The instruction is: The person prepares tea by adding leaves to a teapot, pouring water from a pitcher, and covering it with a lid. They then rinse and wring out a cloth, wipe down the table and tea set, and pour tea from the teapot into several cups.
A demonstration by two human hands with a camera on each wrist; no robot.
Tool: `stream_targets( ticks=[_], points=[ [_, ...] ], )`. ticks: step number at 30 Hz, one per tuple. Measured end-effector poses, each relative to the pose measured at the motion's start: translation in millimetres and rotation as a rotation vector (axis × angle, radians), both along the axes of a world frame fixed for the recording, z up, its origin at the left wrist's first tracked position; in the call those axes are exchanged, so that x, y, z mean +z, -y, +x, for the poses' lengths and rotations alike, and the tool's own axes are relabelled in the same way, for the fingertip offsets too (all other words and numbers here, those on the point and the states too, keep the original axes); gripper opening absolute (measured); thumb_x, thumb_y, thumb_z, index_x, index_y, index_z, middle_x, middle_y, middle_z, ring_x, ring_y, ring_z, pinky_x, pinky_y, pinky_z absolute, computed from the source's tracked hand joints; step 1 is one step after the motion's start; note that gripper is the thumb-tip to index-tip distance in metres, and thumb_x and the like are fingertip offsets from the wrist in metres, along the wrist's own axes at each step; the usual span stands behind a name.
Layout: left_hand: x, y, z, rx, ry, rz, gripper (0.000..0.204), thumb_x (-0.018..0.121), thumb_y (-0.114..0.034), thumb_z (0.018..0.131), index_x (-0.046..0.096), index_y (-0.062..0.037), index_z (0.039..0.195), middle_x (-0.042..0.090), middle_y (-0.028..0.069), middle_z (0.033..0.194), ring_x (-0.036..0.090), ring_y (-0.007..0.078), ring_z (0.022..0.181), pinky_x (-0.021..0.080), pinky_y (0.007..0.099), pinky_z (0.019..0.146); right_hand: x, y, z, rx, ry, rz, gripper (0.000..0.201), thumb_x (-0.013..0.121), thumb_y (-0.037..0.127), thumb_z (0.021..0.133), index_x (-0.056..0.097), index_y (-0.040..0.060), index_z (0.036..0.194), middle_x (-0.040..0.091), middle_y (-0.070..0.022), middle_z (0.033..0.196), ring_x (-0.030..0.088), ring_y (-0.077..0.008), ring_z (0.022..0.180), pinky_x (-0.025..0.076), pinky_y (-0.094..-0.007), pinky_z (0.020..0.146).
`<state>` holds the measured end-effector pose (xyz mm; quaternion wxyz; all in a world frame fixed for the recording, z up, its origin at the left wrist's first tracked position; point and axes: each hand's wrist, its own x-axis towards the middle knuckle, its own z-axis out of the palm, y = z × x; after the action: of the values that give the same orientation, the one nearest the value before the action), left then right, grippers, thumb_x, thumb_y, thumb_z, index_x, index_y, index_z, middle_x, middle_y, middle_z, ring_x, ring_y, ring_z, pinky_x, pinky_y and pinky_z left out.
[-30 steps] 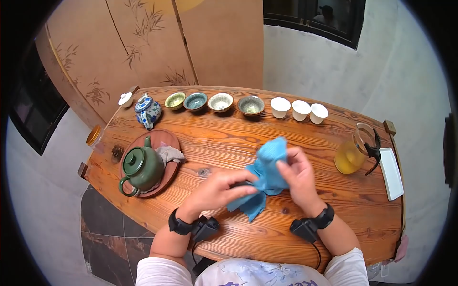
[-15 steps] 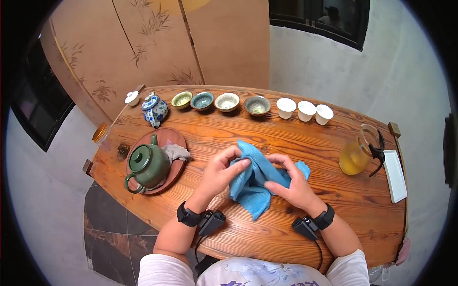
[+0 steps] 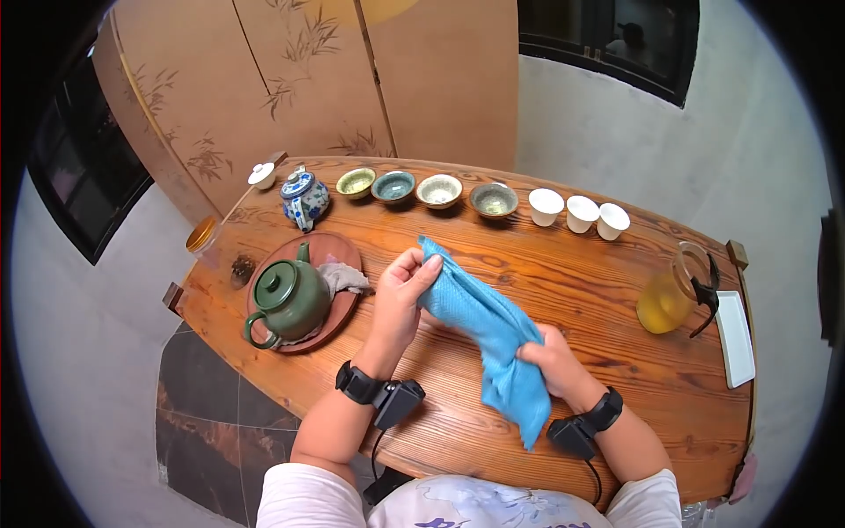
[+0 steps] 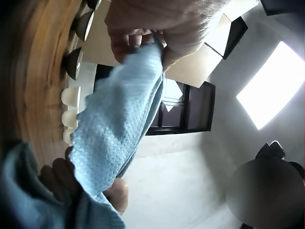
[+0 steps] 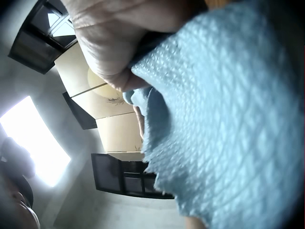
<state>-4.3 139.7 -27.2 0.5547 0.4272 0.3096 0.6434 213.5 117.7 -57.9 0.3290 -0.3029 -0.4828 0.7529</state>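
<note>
A blue textured cloth stretches between the two hands above the middle of the wooden table. At its upper left corner the left hand pinches it between thumb and fingers. The right hand grips it lower down, thumb on top, and a loose end hangs below that hand toward the table's front. In the left wrist view the cloth runs from the left hand down to the other hand's fingers. Close to the right wrist camera, the cloth spreads out from under the right hand.
On the left, a green teapot and a grey rag sit on a round brown tray. Along the back stand a blue-and-white teapot, several bowls and white cups. At right are a glass pitcher and a white tray.
The bunched cloth has been drawn out into a long strip. The left hand has moved up to a corner, while the right has gone lower. The head view has shifted slightly left.
</note>
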Motion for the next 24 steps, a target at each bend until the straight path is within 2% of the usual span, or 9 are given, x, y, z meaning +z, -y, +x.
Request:
stream_targets(
  ticks=[6, 8, 10, 12, 13, 16, 20, 22, 24],
  points=[
    [-7, -3, -8, -0.003, -0.364, -0.067, 0.016, 0.062, -0.019, 0.081, 0.055, -0.0059, 0.074, 0.055, -0.0025, 0.07, 0.049, 0.0028, 0.065, 0.039, 0.017, 0.061, 8, -11, 5, -0.284, 0.031, 0.098, 0.032, 0.042, -0.002, 0.073, 0.051, -0.0056, 0.104, 0.057, -0.0055, 0.093, 0.052, -0.01, 0.085, 0.041, -0.022, 0.076],
    [0, 1, -7, -0.072, -0.625, -0.171, 0.019, 0.062, -0.021, 0.081, 0.055, -0.0054, 0.074, 0.053, -0.0042, 0.066, 0.048, 0.0016, 0.064, 0.039, 0.0163, 0.06, 4, -19, 14, -0.352, 0.134, 0.337, 0.034, 0.041, -0.003, 0.072, 0.049, -0.006, 0.105, 0.055, -0.0047, 0.091, 0.049, -0.0086, 0.082, 0.04, -0.0212, 0.074],
    [-3, -1, -8, -0.142, -0.702, -0.286, 0.024, 0.065, -0.024, 0.078, 0.056, -0.0026, 0.082, 0.055, 0.0008, 0.075, 0.051, 0.0072, 0.072, 0.041, 0.0214, 0.067, 9, -15, 15, -0.395, 0.116, 0.39, 0.034, 0.04, -0.003, 0.071, 0.048, -0.0062, 0.103, 0.052, -0.0034, 0.086, 0.046, -0.0074, 0.079, 0.038, -0.0199, 0.072],
    [5, 5, -2, 0.205, -1.073, 0.276, 0.039, 0.069, -0.028, 0.073, 0.053, -0.0016, 0.097, 0.053, 0.0095, 0.095, 0.052, 0.0153, 0.089, 0.042, 0.029, 0.078, 14, -12, 15, -0.372, 0.095, 0.386, 0.034, 0.04, -0.001, 0.07, 0.048, -0.0053, 0.103, 0.053, -0.0033, 0.084, 0.049, -0.009, 0.079, 0.041, -0.0216, 0.072],
    [14, 7, -3, 0.13, -1.071, 0.321, 0.065, 0.072, -0.033, 0.067, 0.043, -0.0031, 0.117, 0.039, 0.0169, 0.12, 0.041, 0.025, 0.112, 0.036, 0.0373, 0.091, 18, -10, 16, -0.375, 0.097, 0.385, 0.034, 0.04, -0.001, 0.07, 0.048, -0.0053, 0.103, 0.053, -0.0033, 0.084, 0.049, -0.009, 0.079, 0.041, -0.0216, 0.072],
    [23, 19, 15, 0.009, -1.011, 0.685, 0.081, 0.074, -0.036, 0.064, 0.034, -0.0068, 0.128, 0.029, 0.0177, 0.131, 0.03, 0.0309, 0.123, 0.029, 0.0398, 0.098, 25, -6, 13, -0.174, -0.177, -0.054, 0.035, 0.042, 0.002, 0.072, 0.047, -0.0038, 0.106, 0.055, -0.0051, 0.088, 0.052, -0.0107, 0.082, 0.044, -0.0247, 0.072],
    [21, 38, 37, -0.052, -1.414, 0.725, 0.095, 0.077, -0.037, 0.054, 0.029, -0.0111, 0.132, 0.025, 0.0167, 0.134, 0.021, 0.0368, 0.126, 0.02, 0.0498, 0.101, 18, 4, 2, -0.106, -0.197, -0.181, 0.036, 0.045, 0.007, 0.078, 0.045, -0.0004, 0.113, 0.055, -0.0082, 0.099, 0.055, -0.0123, 0.087, 0.048, -0.027, 0.074],
    [26, 37, 35, -0.053, -1.52, 0.733, 0.096, 0.076, -0.035, 0.053, 0.028, -0.0128, 0.133, 0.035, 0.0124, 0.127, 0.032, 0.0315, 0.121, 0.022, 0.0535, 0.098, 27, 11, 1, -0.017, -0.182, -0.135, 0.035, 0.047, 0.01, 0.081, 0.044, 0.0011, 0.114, 0.053, -0.0067, 0.103, 0.054, -0.0118, 0.089, 0.046, -0.0262, 0.075],
    [22, 35, 36, -0.11, -1.526, 0.667, 0.087, 0.074, -0.027, 0.058, 0.031, -0.0126, 0.132, 0.047, 0.0085, 0.11, 0.045, 0.0261, 0.105, 0.031, 0.0451, 0.093, 30, 7, 6, 0.067, -0.153, -0.061, 0.04, 0.055, 0.016, 0.081, 0.043, 0.0015, 0.116, 0.051, -0.0058, 0.106, 0.053, -0.0119, 0.092, 0.045, -0.0262, 0.078]
  ],
)
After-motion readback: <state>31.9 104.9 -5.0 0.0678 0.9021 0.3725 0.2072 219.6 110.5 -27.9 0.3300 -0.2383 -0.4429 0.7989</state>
